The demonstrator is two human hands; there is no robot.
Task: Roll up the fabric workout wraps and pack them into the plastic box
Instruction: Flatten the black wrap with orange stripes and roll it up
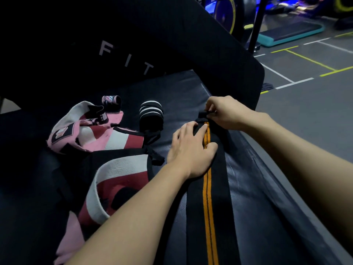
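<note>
A long black wrap with an orange stripe lies stretched along the dark padded bench toward me. My left hand rests flat on it near its far end, fingers spread. My right hand pinches the wrap's black end loop at the far tip. A rolled black-and-white wrap stands to the left. A small rolled pink wrap sits behind it. Loose pink, white and red wraps lie in a heap, and a red-and-white wrap curls nearer me. No plastic box shows.
The padded bench drops off at its right edge to a grey gym floor with painted lines. A black upright pad with pale letters rises behind. Gym machines and a teal step platform stand far right.
</note>
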